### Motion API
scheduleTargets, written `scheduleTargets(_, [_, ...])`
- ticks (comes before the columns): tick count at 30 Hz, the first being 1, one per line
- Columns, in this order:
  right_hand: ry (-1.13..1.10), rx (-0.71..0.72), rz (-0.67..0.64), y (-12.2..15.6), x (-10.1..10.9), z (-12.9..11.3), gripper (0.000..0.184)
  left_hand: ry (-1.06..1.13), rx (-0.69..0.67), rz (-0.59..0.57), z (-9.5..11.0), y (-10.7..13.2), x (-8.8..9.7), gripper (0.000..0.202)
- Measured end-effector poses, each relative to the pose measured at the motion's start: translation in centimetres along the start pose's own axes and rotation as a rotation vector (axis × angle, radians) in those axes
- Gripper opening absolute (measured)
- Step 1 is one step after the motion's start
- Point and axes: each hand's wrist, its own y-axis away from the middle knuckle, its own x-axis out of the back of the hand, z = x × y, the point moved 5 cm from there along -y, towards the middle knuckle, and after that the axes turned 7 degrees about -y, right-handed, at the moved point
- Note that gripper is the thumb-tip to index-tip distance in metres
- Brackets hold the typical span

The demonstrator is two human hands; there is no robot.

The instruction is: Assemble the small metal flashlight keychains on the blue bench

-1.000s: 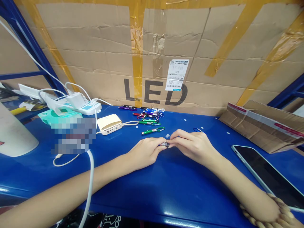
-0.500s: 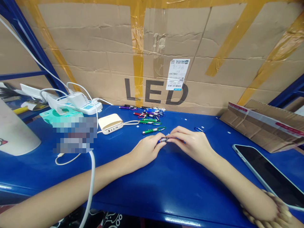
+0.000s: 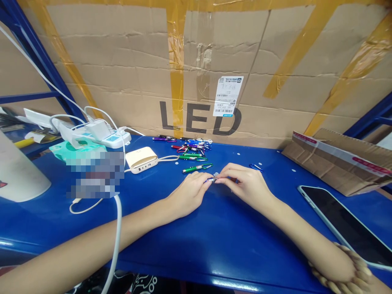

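head view: shiny blue table (image 3: 232, 245) across the lower half, a huge cardboard box (image 3: 122, 61) marked "led" walling off the top, blue rack (image 3: 35, 57) in the upper left. around mid-frame the left hand (image 3: 188, 195) has a little tube (image 3: 211, 179) pinched, and the right hand (image 3: 249, 181) has fingertips closed at its other end. colorful clips (image 3: 196, 143) lie heaped just above, phone (image 3: 346, 224) lower right, cup (image 3: 23, 175) far left.

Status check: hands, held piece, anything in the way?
Left hand pinches small cylindrical piece. Right hand pinches its other end. Green penlight just beyond, not blocking.
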Motion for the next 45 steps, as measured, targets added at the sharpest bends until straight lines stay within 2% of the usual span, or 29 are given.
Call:
scheduleTargets(6, [-0.129, -0.218, 0.016, 0.0, -0.6, 0.6, 0.018, 0.012, 0.037, 0.017, -0.5, 0.1, 0.0, 0.014])
scheduleTargets(11, [-0.214, -0.440, -0.046, 0.1, -1.1, 1.2, 0.020, -0.010, 0.001, 0.043, -0.1, 0.1, 0.5, 0.013])
scheduleTargets(15, [-0.217, -0.486, -0.069, 0.2, -1.2, 1.2, 0.023, -0.047, -0.032, 0.039, 0.3, 0.1, 0.9, 0.018])
scheduleTargets(25, [-0.113, -0.288, -0.031, -0.1, -0.6, 0.7, 0.026, -0.125, 0.018, 0.003, 0.1, -0.1, 0.5, 0.019])
scheduleTargets(34, [0.006, 0.067, 0.014, -0.2, 0.7, -0.9, 0.013, 0.040, 0.085, -0.001, -0.4, -0.2, 0.4, 0.017])
scheduleTargets(38, [0.086, 0.127, 0.032, -0.1, 0.9, -1.1, 0.013, 0.088, 0.069, -0.038, -0.5, -0.2, 0.3, 0.012])
scheduleTargets(45, [0.091, 0.176, 0.015, 0.0, 0.8, -1.1, 0.016, 0.143, 0.019, -0.060, -0.3, 0.0, 0.3, 0.010])
